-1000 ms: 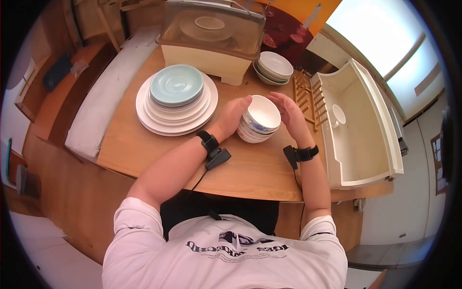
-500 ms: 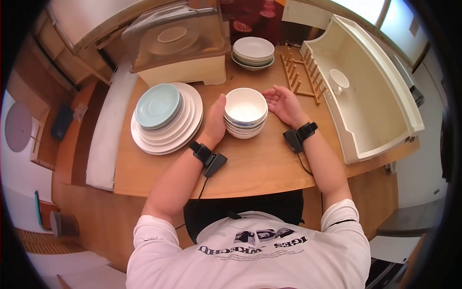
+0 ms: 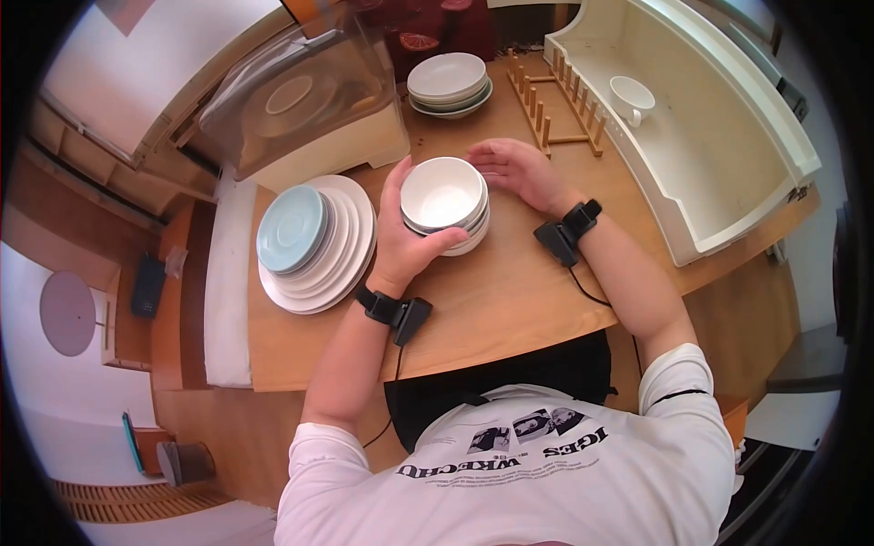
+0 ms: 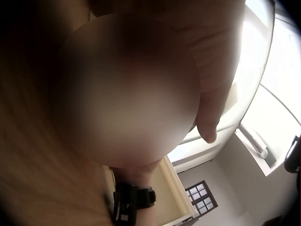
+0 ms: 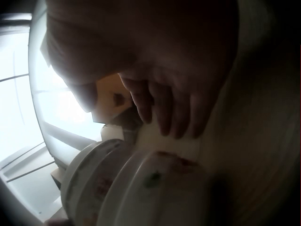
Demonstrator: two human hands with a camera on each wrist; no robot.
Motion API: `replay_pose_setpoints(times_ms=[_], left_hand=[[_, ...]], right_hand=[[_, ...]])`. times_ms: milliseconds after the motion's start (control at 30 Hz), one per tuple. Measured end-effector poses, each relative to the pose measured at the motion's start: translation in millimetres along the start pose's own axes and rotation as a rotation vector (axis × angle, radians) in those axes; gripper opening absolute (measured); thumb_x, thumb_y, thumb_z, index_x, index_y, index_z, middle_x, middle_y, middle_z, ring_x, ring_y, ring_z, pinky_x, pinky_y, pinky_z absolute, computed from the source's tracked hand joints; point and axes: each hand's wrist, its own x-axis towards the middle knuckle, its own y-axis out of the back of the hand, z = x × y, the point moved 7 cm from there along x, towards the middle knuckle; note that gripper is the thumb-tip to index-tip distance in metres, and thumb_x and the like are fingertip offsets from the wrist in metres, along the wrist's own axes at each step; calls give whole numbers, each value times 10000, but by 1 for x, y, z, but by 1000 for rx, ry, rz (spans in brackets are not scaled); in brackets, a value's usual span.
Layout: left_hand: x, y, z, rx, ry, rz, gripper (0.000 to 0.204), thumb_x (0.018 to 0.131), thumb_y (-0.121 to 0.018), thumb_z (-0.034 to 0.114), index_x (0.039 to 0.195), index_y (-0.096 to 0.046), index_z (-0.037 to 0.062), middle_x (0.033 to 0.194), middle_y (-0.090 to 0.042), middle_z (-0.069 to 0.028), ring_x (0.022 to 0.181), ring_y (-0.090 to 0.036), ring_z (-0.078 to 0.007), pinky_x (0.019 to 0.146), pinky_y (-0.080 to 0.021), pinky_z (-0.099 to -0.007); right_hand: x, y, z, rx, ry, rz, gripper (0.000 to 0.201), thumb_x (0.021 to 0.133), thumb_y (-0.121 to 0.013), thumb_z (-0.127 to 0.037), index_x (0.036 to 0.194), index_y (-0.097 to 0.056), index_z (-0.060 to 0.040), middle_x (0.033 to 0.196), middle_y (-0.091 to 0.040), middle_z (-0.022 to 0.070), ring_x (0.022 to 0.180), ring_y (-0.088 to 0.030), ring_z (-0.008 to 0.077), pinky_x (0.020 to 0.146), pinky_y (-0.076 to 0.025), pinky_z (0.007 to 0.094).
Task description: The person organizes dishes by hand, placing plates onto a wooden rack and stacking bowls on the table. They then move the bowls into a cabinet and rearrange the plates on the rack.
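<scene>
A stack of white bowls (image 3: 443, 193) stands at the middle of the wooden table. My left hand (image 3: 401, 238) grips the stack from the left, thumb across its near side and fingers up along the far left. To the right of the bowls, my right hand (image 3: 521, 173) is held with fingers loosely bent, fingertips close to the rim. Coloured patterns show on the sides of the bowls (image 5: 136, 188) in the right wrist view, below the fingers (image 5: 162, 113). A blurred round patch covers much of the left wrist view.
Left of the bowls is a stack of plates (image 3: 350, 214) topped by a pale blue one (image 3: 291, 229). Behind stand more stacked dishes (image 3: 448, 77) and a lidded box (image 3: 319, 146). On the right are a wooden peg rack (image 3: 574, 138) and a cream bin (image 3: 728, 155) with a white cup (image 3: 631, 98).
The head view has turned, shifting the table leftward. My left thumb has come round the near side of the bowls. My right hand stays beside them.
</scene>
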Motion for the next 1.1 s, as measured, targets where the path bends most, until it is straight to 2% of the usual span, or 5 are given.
replay_pose_setpoints(times_ms=[167, 700, 800, 900, 1100], left_hand=[[1, -4, -6, -14, -7, -27, 1362, 594, -1054, 415, 1609, -271, -46, 1485, -547, -201, 1378, -558, -291, 1174, -442, -401], [7, -14, -12, -80, 66, -13, 1298, 679, -1013, 317, 1601, -194, -90, 1493, -524, -226, 1395, -537, -319, 1200, -404, -407], [2, -12, -18, -96, -27, 2, 930, 933, -830, 334, 1591, -293, -46, 1532, -516, -172, 1398, -536, -279, 1192, -411, -389], [5, -8, -30, -597, 168, 145, 580, 1107, -543, 395, 1501, -472, -24, 1457, -601, -147, 1338, -585, -255, 1155, -441, -378], [4, 6, -48, -620, 200, 288, 497, 1136, -411, 400, 1338, -628, 1, 1308, -702, -135, 1224, -654, -236, 1085, -478, -385]], right_hand=[[-12, -50, -3, -125, 68, -131, 546, 1147, -420, -362, 1543, -465, 12, 1483, -588, 130, 1389, -547, 206, 1175, -433, 360], [-14, -56, 0, -252, 436, 264, 466, 1166, -368, -348, 1359, -583, 18, 1276, -671, 122, 1208, -617, 185, 1077, -467, 322], [-15, -56, 1, -350, 460, 342, 490, 1166, -364, -372, 1369, -572, 22, 1271, -672, 139, 1205, -620, 205, 1073, -465, 324], [-19, -64, 9, -374, 439, 355, 526, 1165, -363, -403, 1410, -541, 27, 1281, -665, 170, 1215, -620, 233, 1081, -457, 331], [-21, -80, 23, -521, 467, 342, 584, 1165, -363, -437, 1493, -478, 33, 1372, -622, 227, 1292, -584, 286, 1133, -422, 349]])
